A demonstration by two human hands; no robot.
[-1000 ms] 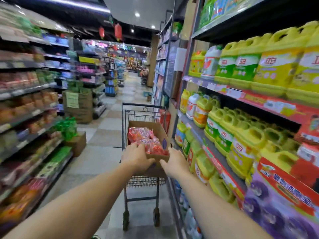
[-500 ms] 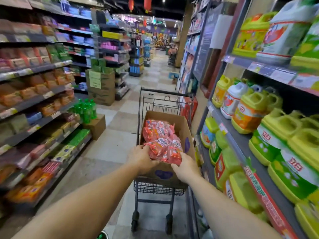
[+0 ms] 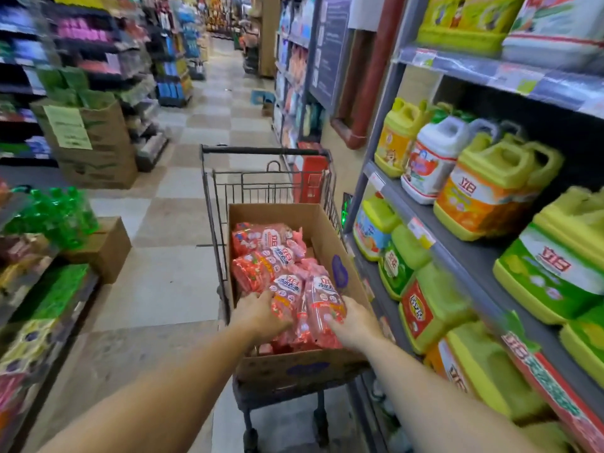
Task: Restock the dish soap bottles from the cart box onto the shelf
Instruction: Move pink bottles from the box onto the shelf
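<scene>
- Right now both hands reach into the cardboard box point(image 3: 330, 250) in the cart point(image 3: 215, 204).
- Left hand point(image 3: 258, 317) curls round a red soap bottle point(image 3: 284, 297), at 9 o'clock of it.
- Right hand point(image 3: 354, 323) grips another red bottle point(image 3: 325, 302), at 3 o'clock of it.
- More red bottles point(image 3: 261, 243) lie at 12 o'clock in the box.
- Shelf point(image 3: 457, 253) with yellow jugs point(image 3: 490, 188) is at 3 o'clock of the cart.

Two bare forearms enter from the lower edge, reaching toward the cardboard box point(image 3: 295, 364); no sleeve, cuff or glove covers either arm up to the frame edge; the left hand point(image 3: 261, 313) and right hand point(image 3: 354, 323) wear no visible rings, watch or bands; short, plain fingernails show on the right hand.
</scene>
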